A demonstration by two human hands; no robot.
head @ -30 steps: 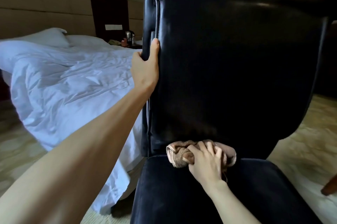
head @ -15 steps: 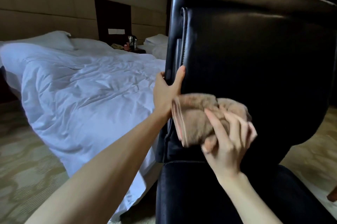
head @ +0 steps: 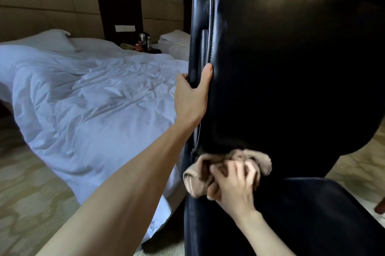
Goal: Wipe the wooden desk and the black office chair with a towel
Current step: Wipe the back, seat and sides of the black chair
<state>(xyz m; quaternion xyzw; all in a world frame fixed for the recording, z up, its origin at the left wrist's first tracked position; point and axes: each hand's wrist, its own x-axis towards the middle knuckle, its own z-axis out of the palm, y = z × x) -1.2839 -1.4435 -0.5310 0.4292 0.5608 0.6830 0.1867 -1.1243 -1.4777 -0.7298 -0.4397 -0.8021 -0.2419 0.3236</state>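
The black office chair (head: pixel 291 68) fills the right of the view, its glossy leather backrest upright with a stitched seam down its left edge and the padded seat just below. Left of the chair lies a bed (head: pixel 93 99) under a rumpled white duvet, standing on patterned beige carpet (head: pixel 31 183). Beyond the chair's left edge, a second white pillow (head: pixel 175 36) shows. The left hand (head: pixel 191 99) grips the backrest's left edge about halfway up, thumb laid along the front face and fingers wrapped behind it. Lower, where the backrest meets the seat, sits the towel (head: pixel 198 178), a tan, fuzzy cloth bunched into a loose wad, one fold sticking out past the chair's left side. The right hand (head: pixel 233 185), blurred, clutches this wad with curled fingers and presses it against the base of the backrest. Far left of the chair, a pale plate (head: pixel 124 28) on a dark wall panel is too small to read.
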